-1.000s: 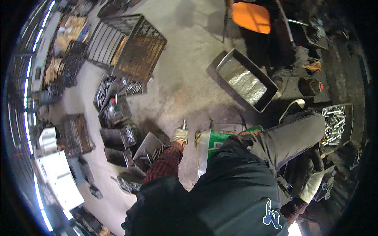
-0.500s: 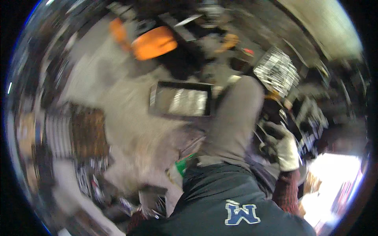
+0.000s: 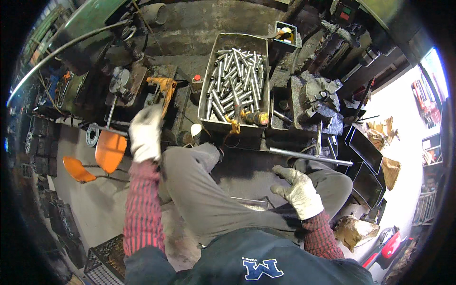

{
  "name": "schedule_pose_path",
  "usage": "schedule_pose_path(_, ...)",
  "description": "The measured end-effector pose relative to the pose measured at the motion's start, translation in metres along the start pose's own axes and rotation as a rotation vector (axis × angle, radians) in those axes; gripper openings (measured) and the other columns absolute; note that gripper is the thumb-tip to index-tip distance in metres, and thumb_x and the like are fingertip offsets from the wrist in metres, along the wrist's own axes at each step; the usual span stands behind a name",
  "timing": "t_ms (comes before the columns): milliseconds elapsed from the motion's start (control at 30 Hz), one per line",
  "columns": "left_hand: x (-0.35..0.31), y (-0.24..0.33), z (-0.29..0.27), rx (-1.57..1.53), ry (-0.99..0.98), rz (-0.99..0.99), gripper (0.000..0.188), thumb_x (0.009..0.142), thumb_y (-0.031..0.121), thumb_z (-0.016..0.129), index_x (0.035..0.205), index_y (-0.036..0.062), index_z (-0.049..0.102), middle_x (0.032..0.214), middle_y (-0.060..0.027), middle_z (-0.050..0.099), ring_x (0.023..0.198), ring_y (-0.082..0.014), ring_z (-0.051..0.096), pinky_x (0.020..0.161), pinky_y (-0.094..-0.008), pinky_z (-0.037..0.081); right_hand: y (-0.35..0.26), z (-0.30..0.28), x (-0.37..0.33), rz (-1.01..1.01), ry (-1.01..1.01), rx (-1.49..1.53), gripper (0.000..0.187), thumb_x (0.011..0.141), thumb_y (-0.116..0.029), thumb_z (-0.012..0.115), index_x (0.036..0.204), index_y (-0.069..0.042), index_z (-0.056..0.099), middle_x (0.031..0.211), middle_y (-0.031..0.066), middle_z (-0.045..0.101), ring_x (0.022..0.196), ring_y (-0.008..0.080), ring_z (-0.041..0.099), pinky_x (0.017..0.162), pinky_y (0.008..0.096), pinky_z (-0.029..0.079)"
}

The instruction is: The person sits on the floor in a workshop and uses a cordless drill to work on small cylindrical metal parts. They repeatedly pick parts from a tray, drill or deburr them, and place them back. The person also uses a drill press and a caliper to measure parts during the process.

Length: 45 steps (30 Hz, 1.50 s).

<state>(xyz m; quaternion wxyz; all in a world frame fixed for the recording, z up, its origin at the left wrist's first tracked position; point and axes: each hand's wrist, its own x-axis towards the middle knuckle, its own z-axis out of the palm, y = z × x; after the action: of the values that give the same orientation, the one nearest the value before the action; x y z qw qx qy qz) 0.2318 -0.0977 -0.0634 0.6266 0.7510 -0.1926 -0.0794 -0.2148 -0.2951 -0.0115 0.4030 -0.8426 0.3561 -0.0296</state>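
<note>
I sit with grey-trousered knees up in front of a dirty metal workbench (image 3: 190,33). My left hand (image 3: 145,133), in a white work glove, is raised and blurred near the bench edge, close to an orange tool (image 3: 164,88); whether it holds anything I cannot tell. My right hand (image 3: 299,190), also gloved, rests with fingers spread over my right thigh, holding nothing. A metal tray (image 3: 209,124) full of short silver steel rods (image 3: 235,78) stands on the bench ahead of me.
A long steel bar (image 3: 308,156) lies across the bench edge at right. A dark machine vise (image 3: 316,102) stands right of the tray. An orange chair (image 3: 107,152) is on the floor at left, a wire crate (image 3: 107,261) at lower left, dark empty trays (image 3: 365,147) at right.
The view has swung from the floor with crates and trays round to the workbench. My left hand rose toward the bench edge; my right hand came to rest over my thigh.
</note>
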Motion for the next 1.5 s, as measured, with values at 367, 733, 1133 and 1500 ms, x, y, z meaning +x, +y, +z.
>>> schedule_pose_path(367, 0.103, -0.114, 0.274, 1.160, -0.628, 0.278, 0.031, 0.102, 0.026, 0.066, 0.115, 0.0025, 0.083, 0.102, -0.0209, 0.084, 0.106, -0.0379, 0.083, 0.091, -0.0481, 0.066, 0.010, -0.031, 0.055, 0.052, -0.053, -0.024, 0.055, 0.085, -0.029, 0.093, 0.133, -0.005, 0.080, 0.123, 0.0200, 0.082, 0.116, 0.0397, 0.077, 0.103, 0.0485, 0.061)
schedule_pose_path(733, 0.115, -0.147, 0.312, 1.226, -0.843, 0.392, 0.034, 0.107, 0.031, 0.059, 0.105, 0.0092, 0.084, 0.101, -0.0200, 0.084, 0.098, -0.0418, 0.082, 0.088, -0.0526, 0.065, 0.028, -0.051, 0.040, -0.128, -0.025, -0.044, 0.051, 0.104, -0.034, 0.075, 0.151, -0.013, 0.070, 0.125, 0.0183, 0.077, 0.117, 0.0407, 0.073, 0.101, 0.0516, 0.059)
schedule_pose_path(1133, 0.134, 0.049, 0.165, 0.107, -0.543, 0.086, 0.031, 0.107, 0.026, 0.074, 0.124, 0.0022, 0.084, 0.132, -0.0098, 0.077, 0.117, -0.0191, 0.073, 0.092, -0.0368, 0.061, 0.055, -0.078, -0.004, 0.056, 0.373, 0.135, 0.042, 0.100, -0.027, 0.086, 0.136, -0.005, 0.079, 0.129, 0.0162, 0.082, 0.118, 0.0275, 0.079, 0.107, 0.0406, 0.062)
schedule_pose_path(1500, 0.080, 0.176, 0.143, -1.501, -0.524, -0.527, 0.024, 0.110, 0.016, 0.069, 0.131, 0.0038, 0.067, 0.121, -0.0083, 0.069, 0.114, -0.0224, 0.067, 0.094, -0.0335, 0.062, 0.235, -0.164, 0.173, 0.181, 0.208, -0.757, 0.029, 0.091, -0.028, 0.078, 0.107, -0.004, 0.081, 0.103, 0.0239, 0.081, 0.096, 0.0411, 0.079, 0.082, 0.0523, 0.063)
